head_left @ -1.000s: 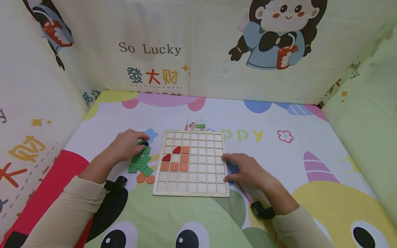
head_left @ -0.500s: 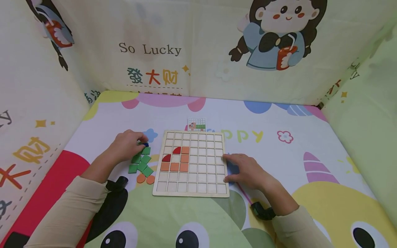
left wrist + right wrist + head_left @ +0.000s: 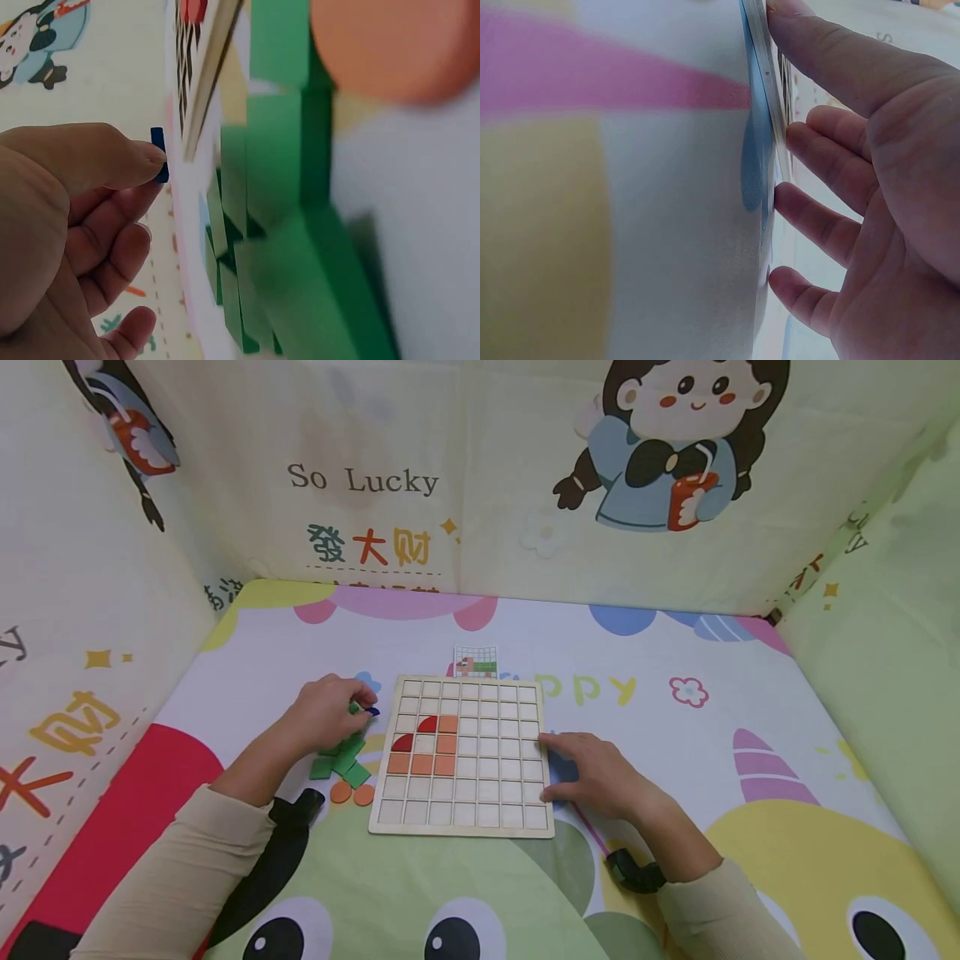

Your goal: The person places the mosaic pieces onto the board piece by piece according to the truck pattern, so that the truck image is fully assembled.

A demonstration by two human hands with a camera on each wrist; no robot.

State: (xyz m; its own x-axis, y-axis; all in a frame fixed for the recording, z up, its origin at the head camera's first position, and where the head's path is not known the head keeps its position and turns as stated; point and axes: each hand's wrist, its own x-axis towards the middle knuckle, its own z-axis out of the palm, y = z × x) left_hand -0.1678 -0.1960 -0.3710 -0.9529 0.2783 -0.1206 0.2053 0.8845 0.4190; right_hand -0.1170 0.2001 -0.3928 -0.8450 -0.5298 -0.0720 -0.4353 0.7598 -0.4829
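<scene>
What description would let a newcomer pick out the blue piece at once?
Find the wooden grid board on the table, then the left hand just left of it. That hand pinches the small dark blue piece. Its colour sets it apart from the green tiles and orange discs nearby.

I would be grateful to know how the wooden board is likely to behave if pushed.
The board is probably stiff, its edges being straight. Lying flat and broad, it would likely slide rather than tip. The right hand at its edge may steady it.

Passable: above grid board (image 3: 500, 747) | obstacles: green tiles (image 3: 357, 775) left, fingers (image 3: 567, 742) right edge
</scene>
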